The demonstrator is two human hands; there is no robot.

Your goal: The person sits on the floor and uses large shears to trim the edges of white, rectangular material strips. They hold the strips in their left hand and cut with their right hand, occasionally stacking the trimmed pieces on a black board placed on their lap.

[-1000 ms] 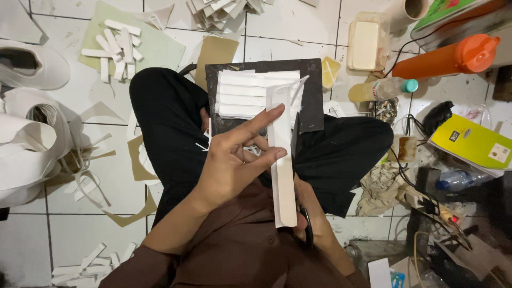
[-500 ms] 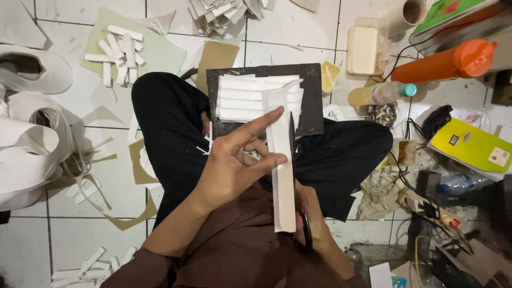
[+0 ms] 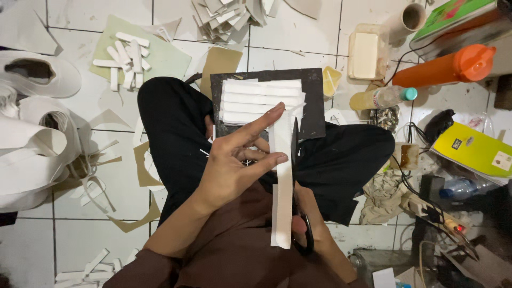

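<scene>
My left hand (image 3: 240, 160) pinches a long white paper strip (image 3: 282, 181) between thumb and fingers, holding it upright over my lap. My right hand (image 3: 309, 221) sits below and behind the strip, gripping black-handled scissors (image 3: 296, 170) whose blades run up along the strip's right edge. Just beyond my hands a dark cutting board (image 3: 316, 101) rests on my crossed legs and carries a stack of white strips (image 3: 261, 98).
White paper rolls (image 3: 32, 138) lie at the left. A green sheet (image 3: 170, 58) holds several cut strips. At the right are an orange bottle (image 3: 448, 66), a clear bottle (image 3: 381, 97), a yellow box (image 3: 472, 149), a plastic tub (image 3: 365, 53), cables and scraps.
The scissors have advanced slightly up along the strip. My left hand keeps the same grip and has barely shifted.
</scene>
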